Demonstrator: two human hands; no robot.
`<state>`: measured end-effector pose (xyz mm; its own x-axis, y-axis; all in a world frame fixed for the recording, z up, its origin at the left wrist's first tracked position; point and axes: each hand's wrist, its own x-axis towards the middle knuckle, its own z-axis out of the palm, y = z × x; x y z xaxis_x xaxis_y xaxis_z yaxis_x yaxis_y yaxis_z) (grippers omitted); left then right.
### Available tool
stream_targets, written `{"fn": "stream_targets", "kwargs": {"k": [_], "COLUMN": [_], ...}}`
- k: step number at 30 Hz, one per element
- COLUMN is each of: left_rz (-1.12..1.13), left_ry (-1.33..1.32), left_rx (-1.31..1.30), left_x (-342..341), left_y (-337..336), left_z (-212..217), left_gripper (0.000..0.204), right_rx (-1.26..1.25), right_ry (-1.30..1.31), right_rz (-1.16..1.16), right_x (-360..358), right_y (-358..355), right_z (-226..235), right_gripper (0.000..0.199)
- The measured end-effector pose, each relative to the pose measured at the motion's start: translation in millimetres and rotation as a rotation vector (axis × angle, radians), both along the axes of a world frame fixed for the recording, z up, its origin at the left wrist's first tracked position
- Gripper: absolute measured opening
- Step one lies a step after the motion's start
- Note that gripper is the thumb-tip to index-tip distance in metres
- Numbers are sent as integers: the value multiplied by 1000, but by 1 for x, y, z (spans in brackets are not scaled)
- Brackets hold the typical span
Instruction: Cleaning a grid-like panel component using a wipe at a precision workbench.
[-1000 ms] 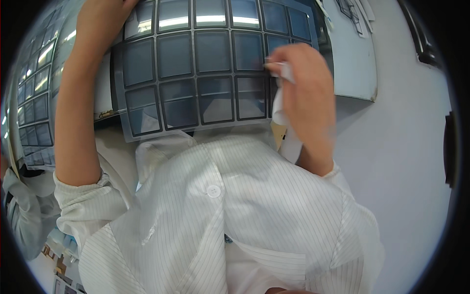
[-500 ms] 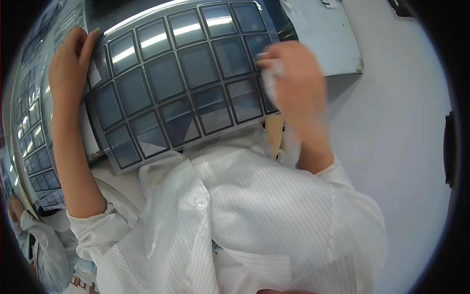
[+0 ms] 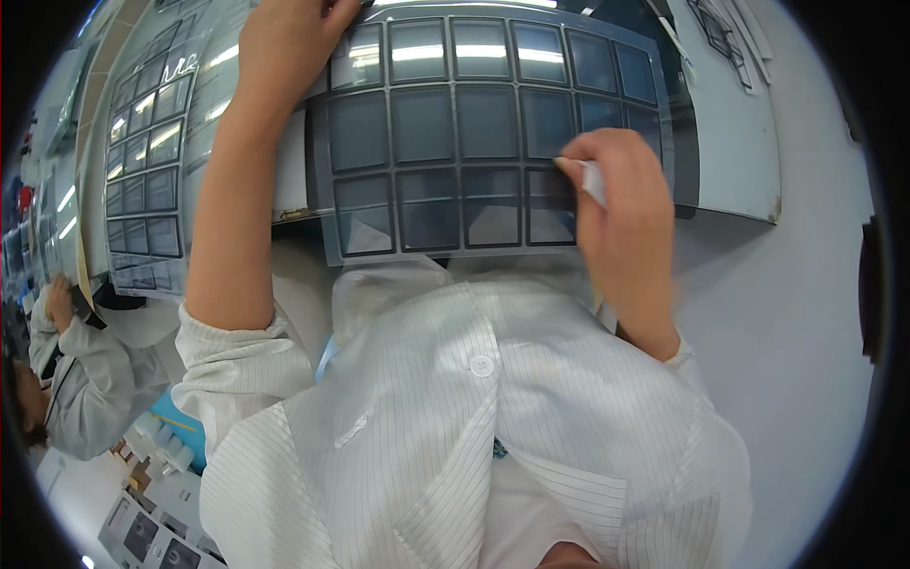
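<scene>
A wide clear plastic sheet (image 3: pixel 426 123) with rows of dark-framed, grey-blue square panels lies before me, its near edge overhanging the table toward my shirt. My right hand (image 3: pixel 630 204) pinches a small folded white wipe (image 3: pixel 593 182), its fingertips down against a panel in the nearest row, right of the middle. At the sheet's far left corner is my left hand (image 3: pixel 289 47), fingers bent and closed at the sheet's edge; the top of the picture cuts off part of them.
Another sheet of framed panels (image 3: pixel 144 180) lies on a surface to the left. Farther left, a person in a pale coat (image 3: pixel 104 379) works with hands at the table edge. On the right, a white tabletop (image 3: pixel 735 161) has a sharp corner, with dark frames (image 3: pixel 725 43) beyond.
The view has turned, so the sheet now sits straighter and farther right. My right hand with the wipe has moved off the right-hand panels onto one nearer the sheet's near edge.
</scene>
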<state>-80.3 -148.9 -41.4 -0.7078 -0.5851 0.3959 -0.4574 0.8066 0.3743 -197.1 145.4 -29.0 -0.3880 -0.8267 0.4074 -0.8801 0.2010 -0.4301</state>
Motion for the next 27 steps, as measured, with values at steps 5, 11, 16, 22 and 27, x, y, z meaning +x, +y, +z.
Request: {"fn": "stream_targets", "kwargs": {"k": [5, 11, 16, 22, 27], "left_rz": [-36, -68, -62, -70, -49], "left_ry": [28, 67, 78, 63, 64], "left_rx": [-27, -82, -134, -161, -215], "left_x": [-6, -7, -2, -12, -11], "left_y": [-1, -4, -6, -8, -13], "left_z": [-2, -9, -14, -18, -23], "left_gripper": [28, 24, 21, 21, 20], "right_rx": [-56, 37, 6, -55, -25], "right_ry": [-20, 7, 39, 63, 55], "right_rz": [123, 276, 244, 248, 245], "right_x": [48, 92, 59, 76, 62], "right_y": [-51, -102, -78, -88, -82], "right_z": [-3, -4, -2, -5, -2], "right_gripper": [15, 9, 8, 15, 11]}}
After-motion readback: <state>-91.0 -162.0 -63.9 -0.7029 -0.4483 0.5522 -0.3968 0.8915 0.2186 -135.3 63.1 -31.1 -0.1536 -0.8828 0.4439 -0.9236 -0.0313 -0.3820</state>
